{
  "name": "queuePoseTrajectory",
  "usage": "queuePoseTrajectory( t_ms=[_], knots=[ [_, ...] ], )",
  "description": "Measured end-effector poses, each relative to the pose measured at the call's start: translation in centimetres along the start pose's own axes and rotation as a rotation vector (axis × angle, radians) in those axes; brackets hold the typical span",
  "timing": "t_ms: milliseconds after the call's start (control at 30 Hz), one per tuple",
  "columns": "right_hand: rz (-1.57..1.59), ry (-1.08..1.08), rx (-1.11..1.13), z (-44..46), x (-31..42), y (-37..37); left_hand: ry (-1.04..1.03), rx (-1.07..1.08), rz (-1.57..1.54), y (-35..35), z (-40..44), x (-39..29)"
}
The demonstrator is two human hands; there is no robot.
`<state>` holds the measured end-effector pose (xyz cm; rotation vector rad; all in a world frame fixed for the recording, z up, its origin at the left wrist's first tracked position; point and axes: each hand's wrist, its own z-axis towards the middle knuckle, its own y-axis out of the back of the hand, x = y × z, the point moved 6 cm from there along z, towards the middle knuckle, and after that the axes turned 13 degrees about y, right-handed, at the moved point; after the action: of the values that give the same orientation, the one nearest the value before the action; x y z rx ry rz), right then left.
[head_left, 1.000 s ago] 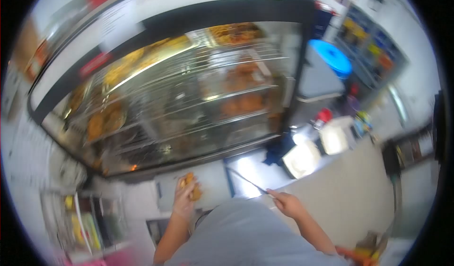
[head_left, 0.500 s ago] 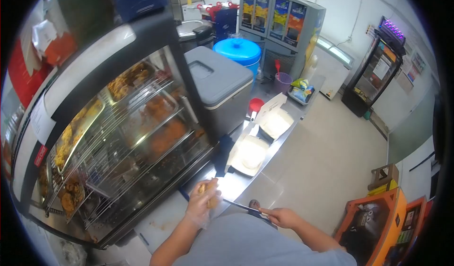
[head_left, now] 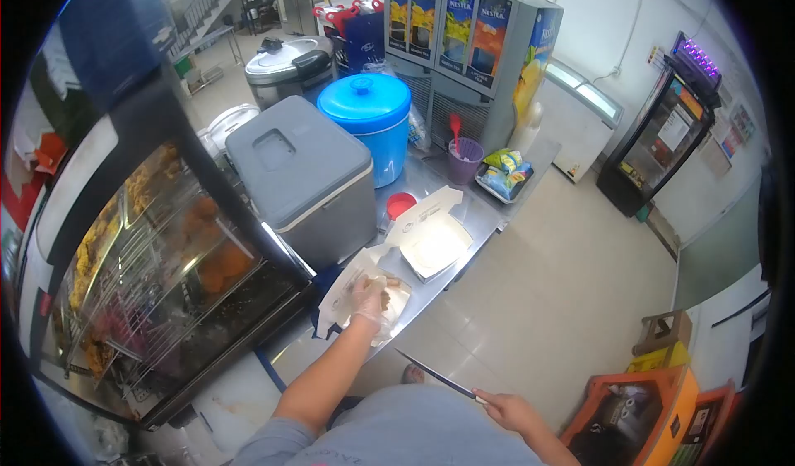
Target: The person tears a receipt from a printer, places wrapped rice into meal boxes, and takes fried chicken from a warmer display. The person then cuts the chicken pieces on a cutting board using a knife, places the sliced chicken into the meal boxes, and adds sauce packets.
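My left hand (head_left: 368, 300), in a clear plastic glove, is inside the nearer open paper box (head_left: 399, 305). Its fingers are closed around browned pieces of fried chicken (head_left: 386, 296), partly hidden by the hand. Beyond it stands a second open box (head_left: 436, 247) with a pale filling and its lid folded back. My right hand (head_left: 507, 410) is closed on the handle of a long, thin knife (head_left: 440, 377), held low beside the counter, its blade angled up to the left.
A glass display warmer (head_left: 178, 276) with fried chicken on racks stands left. A grey cooler box (head_left: 306, 176), blue drum (head_left: 364, 122), purple cup (head_left: 464, 161) and tray of packets (head_left: 505, 176) line the steel counter (head_left: 489, 226). An orange crate (head_left: 629, 416) is at lower right.
My left hand has moved forward from the counter's near end into the nearer box with the chicken. The right hand still holds the knife, slightly lower. The view has shifted.
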<state>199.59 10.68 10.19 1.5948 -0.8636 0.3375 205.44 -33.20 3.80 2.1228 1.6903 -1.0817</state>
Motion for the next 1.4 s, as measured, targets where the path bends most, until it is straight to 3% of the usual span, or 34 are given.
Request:
queuePoseTrajectory(
  t_ms=[33, 67, 267, 567, 867, 967, 1067, 1133, 1233, 1333, 1400],
  knots=[
    [0.006, 0.0, -0.006, 0.1, -0.6, 0.3, -0.011, 0.055, -0.056, -0.3, 0.0, -0.2],
    [0.013, 0.0, -0.013, 0.2, -1.1, 0.5, 0.027, 0.121, 0.08, -0.3, -0.1, -0.5],
    [0.064, 0.054, -0.05, 1.5, -4.1, 1.6, 0.119, -0.035, -0.04, 0.5, -1.4, -0.7],
    [0.09, 0.025, 0.025, 2.9, -5.6, 4.0, -0.016, 0.045, 0.2, 3.4, -3.9, -0.6],
    [0.027, 0.081, 0.09, 5.6, -7.1, 3.8, -0.054, 0.076, 0.139, 7.9, -10.3, -2.3],
    [-0.04, -0.031, 0.205, 6.2, -8.5, 2.4, -0.229, -0.03, 0.352, 9.4, -11.7, -3.0],
    [-0.02, 0.039, 0.168, 6.7, -9.2, 1.4, -0.532, -0.058, 0.952, 6.0, -11.3, -5.3],
    [-0.039, 0.034, 0.195, 7.3, -8.9, 1.4, -0.677, -0.018, 1.173, 2.8, -7.9, -4.5],
    [-0.026, -0.003, 0.176, 7.1, -8.2, 1.4, -0.559, 0.025, 1.448, -2.1, -3.6, -4.5],
    [-0.022, -0.044, 0.117, 6.0, -8.4, 1.4, -0.797, -0.012, 1.486, -3.3, -0.4, -3.3],
    [0.012, -0.085, 0.072, 4.9, -8.7, 1.0, -0.642, -0.039, 1.547, -4.2, -0.7, -3.7]
  ],
)
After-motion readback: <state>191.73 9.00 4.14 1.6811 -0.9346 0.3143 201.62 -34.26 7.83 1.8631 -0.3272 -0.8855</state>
